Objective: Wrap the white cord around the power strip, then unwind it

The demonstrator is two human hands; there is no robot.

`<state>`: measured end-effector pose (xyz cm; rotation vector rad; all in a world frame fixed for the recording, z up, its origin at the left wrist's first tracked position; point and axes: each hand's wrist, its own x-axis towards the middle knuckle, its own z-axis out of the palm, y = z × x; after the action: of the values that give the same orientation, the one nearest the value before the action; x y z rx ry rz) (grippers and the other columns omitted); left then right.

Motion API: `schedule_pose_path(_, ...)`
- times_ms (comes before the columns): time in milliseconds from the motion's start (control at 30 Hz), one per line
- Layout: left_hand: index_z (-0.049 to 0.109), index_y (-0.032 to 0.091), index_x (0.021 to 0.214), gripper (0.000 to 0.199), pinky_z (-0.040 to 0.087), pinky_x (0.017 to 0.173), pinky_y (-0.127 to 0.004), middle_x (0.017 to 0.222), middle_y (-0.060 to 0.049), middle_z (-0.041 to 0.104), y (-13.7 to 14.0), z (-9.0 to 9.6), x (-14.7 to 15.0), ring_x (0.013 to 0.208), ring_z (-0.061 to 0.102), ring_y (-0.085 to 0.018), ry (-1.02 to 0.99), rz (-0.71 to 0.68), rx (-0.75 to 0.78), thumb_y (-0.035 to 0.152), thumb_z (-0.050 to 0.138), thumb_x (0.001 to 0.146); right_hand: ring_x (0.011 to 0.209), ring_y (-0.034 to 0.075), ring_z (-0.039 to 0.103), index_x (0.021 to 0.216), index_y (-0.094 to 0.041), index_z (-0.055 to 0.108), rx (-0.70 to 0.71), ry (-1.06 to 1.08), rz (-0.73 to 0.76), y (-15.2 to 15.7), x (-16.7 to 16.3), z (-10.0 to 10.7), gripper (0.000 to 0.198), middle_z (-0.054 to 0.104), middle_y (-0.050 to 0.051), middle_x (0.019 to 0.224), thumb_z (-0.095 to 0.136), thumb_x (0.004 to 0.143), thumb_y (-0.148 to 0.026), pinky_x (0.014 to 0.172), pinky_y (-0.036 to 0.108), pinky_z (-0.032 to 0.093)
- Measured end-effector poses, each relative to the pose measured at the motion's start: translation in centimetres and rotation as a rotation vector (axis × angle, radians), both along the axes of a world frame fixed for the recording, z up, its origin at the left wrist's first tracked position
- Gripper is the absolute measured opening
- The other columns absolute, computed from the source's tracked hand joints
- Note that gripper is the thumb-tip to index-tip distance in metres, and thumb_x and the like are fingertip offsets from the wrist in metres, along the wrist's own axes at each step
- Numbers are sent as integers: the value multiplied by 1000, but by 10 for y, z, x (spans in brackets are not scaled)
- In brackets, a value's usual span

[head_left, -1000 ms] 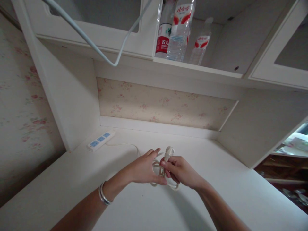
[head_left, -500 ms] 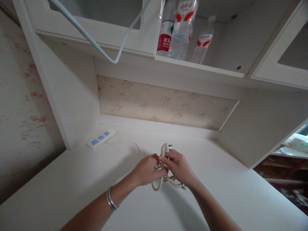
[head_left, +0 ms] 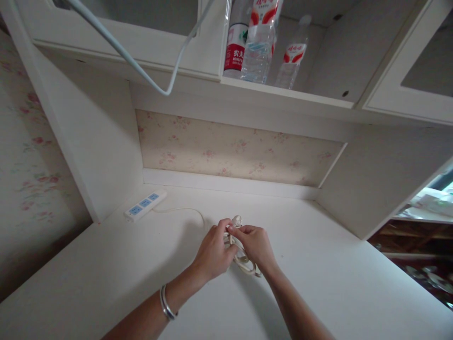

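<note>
A looped, off-white power cord is bunched between my two hands above the white desk top. My left hand is closed around the coil from the left. With thumb and fingers pinched, my right hand grips the cord close to the left fingertips. The pale plug sticks up just beyond the fingers. Part of the coil is hidden behind the hands. At the back left of the desk lies a white power strip with blue sockets, and a thin cord runs from it toward my left hand.
The white desk stands under a cabinet whose open shelf holds several plastic bottles. A pale blue cable hangs down at the upper left. Side panels close in the desk's back.
Both hands have shifted slightly, and the right hand has come nearer the left fingers. The plug has turned so that its metal prongs no longer show. The camera view has moved a little.
</note>
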<state>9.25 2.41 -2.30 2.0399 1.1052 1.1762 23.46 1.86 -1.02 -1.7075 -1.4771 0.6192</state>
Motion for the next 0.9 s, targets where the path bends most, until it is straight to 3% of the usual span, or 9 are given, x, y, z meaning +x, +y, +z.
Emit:
schedule_pose_path(100, 52, 23, 115, 49, 41, 92, -34, 108, -4, 63, 1, -1, -1, 100, 54, -21, 99, -6, 106, 9, 53, 69, 65, 18, 61, 70, -22, 73, 181, -218, -76, -4, 0, -1, 41, 68, 4, 67, 57, 76, -59, 59, 25, 39)
schedule_pose_path(200, 54, 22, 116, 47, 40, 94, -36, 108, -4, 64, 3, 0, -3, 99, 55, -21, 169, 23, 168, 9, 52, 71, 74, 20, 61, 63, -19, 69, 332, -316, -121, -5, 2, -6, 43, 68, 7, 72, 56, 77, -58, 68, 26, 41)
schedule_pose_path(367, 55, 22, 117, 45, 40, 93, -36, 105, -3, 65, 4, 4, -5, 96, 55, -21, 201, 76, 202, 11, 53, 73, 56, 15, 58, 69, -17, 70, 17, -186, 76, -1, 17, -28, 52, 63, 2, 58, 38, 88, -53, 52, 23, 36)
schedule_pose_path(500, 55, 22, 117, 46, 40, 93, -36, 104, -4, 65, 5, 0, -4, 97, 55, -21, 236, 74, 188, 11, 54, 72, 73, 18, 65, 111, -18, 65, -47, -226, 130, 1, 25, -43, 39, 71, 5, 82, 37, 91, -36, 63, 24, 44)
schedule_pose_path(600, 53, 20, 120, 47, 40, 94, -36, 108, -6, 65, 7, -4, -4, 100, 56, -23, 240, 94, 136, 14, 54, 73, 99, 21, 62, 125, -19, 52, 120, -306, 105, -1, 23, -47, 39, 66, 9, 109, 38, 90, -27, 81, 32, 48)
schedule_pose_path(700, 53, 20, 120, 47, 40, 95, -36, 112, -7, 63, 11, -5, -7, 103, 56, -23, 213, 85, 35, 17, 55, 74, 127, 22, 43, 130, -17, 47, 394, -389, 148, -3, 21, -44, 41, 47, 13, 137, 38, 90, -19, 101, 40, 39)
schedule_pose_path(800, 55, 21, 117, 47, 44, 89, -33, 110, -6, 64, 16, -5, -12, 99, 58, -22, 140, 11, -115, 17, 57, 70, 133, 22, 33, 133, -18, 44, 525, -457, 282, -4, 22, -37, 45, 44, 12, 139, 36, 89, -12, 107, 44, 35)
schedule_pose_path(900, 56, 19, 111, 46, 47, 75, -28, 101, -4, 65, 20, -2, -16, 87, 60, -19, 78, -94, -250, 14, 56, 65, 137, 22, 26, 137, -21, 40, 552, -524, 450, -5, 26, -28, 52, 42, 9, 141, 36, 87, -8, 109, 47, 32)
